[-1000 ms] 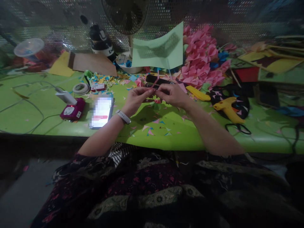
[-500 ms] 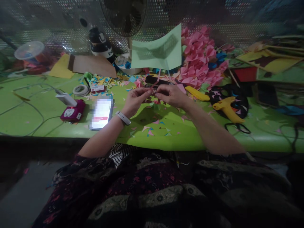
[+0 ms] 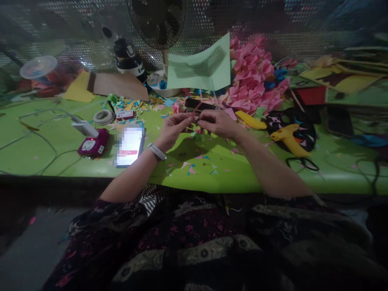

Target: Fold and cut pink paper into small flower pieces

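My left hand (image 3: pixel 176 128) and my right hand (image 3: pixel 218 122) meet over the green table (image 3: pixel 206 180), fingertips pinched close together. Both are closed on something small that the fingers mostly cover; I cannot make out its kind. Just beneath them show bits of pink and green paper (image 3: pixel 198 135), and I cannot tell whether these are held or lying there. A thin pink strip (image 3: pixel 198 107) slants up behind the fingertips. Beyond the hands lies a long black object (image 3: pixel 202 104). Right of my right hand rests a yellow-handled tool (image 3: pixel 250 120).
A lit phone (image 3: pixel 131 145), a purple box with a plugged-in charger (image 3: pixel 93 145) and a tape roll (image 3: pixel 104 117) lie left. At right is a yellow glue gun (image 3: pixel 291 139). Behind stand a pale green sheet (image 3: pixel 198 66), piled pink paper pieces (image 3: pixel 254 74), a bottle (image 3: pixel 129 64) and a fan (image 3: pixel 156 20).
Both hands stay pinched together at nearly the same spot, with only small finger movements. The view has shifted slightly, so the background sits a little lower.
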Demonstrator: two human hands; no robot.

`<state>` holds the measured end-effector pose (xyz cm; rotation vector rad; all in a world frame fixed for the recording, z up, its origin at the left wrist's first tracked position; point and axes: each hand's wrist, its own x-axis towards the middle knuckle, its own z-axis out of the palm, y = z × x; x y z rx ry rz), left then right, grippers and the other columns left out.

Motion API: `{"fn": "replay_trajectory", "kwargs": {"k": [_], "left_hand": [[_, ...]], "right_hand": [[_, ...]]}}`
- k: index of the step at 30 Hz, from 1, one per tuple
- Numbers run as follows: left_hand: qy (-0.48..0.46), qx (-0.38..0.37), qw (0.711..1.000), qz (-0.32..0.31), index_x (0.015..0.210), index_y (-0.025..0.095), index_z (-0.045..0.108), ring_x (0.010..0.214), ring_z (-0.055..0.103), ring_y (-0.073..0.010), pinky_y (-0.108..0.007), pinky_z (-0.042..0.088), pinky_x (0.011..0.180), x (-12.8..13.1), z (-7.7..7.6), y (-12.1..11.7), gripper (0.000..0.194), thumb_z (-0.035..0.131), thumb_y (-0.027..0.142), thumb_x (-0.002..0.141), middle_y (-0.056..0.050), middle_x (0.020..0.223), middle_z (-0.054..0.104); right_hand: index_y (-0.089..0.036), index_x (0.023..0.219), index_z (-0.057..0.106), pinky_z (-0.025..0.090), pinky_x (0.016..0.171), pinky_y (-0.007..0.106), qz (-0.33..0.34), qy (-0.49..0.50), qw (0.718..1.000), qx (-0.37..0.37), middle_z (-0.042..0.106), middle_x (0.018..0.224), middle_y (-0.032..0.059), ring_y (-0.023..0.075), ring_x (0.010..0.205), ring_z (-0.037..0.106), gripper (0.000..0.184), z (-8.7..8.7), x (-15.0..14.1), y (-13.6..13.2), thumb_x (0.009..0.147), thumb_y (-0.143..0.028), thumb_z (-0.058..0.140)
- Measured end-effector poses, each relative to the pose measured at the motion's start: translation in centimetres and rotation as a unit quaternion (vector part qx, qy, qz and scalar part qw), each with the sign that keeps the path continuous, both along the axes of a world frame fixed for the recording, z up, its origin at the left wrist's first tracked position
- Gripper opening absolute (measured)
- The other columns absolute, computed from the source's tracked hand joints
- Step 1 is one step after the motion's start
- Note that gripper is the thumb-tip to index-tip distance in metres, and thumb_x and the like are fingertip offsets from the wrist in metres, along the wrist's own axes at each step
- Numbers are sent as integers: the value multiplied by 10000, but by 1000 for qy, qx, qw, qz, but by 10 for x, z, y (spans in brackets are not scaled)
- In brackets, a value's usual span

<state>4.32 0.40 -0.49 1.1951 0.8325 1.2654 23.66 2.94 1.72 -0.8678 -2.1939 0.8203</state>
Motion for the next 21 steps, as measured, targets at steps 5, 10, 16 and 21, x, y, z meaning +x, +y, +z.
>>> {"fn": "replay_trajectory", "kwargs": {"k": [5,10,16,21], "left_hand": [[1,-2,1000,14,814,189,768,625,619,-72,-203,515,573,2,0,0,315,883,435,653,-11,780,728],[-31,29,997,68,734,189,741,531,520,-42,-200,435,538,2,-3,5,203,855,357,723,30,642,638],[-38,61,990,125,560,173,625,491,428,-36,-202,371,515,1,-2,9,328,834,324,763,49,531,526],[-35,62,991,113,615,178,660,531,474,-41,-198,397,543,2,-1,8,278,848,339,742,39,579,582]], "right_hand": [[-171,805,636,422,671,296,-3,-11,1000,1,621,745,20,151,696,541,214,-1,0,-1,867,-372,595],[-155,945,675,449,754,328,-27,-26,998,54,698,889,68,191,798,603,277,-2,-5,-5,875,-414,608],[-167,964,663,429,685,305,-60,3,993,99,659,796,40,159,695,555,334,-4,-9,-7,923,-487,579],[-189,855,662,421,711,316,-76,-4,984,162,661,810,53,178,750,557,361,-2,-8,-5,976,-486,496]]}}
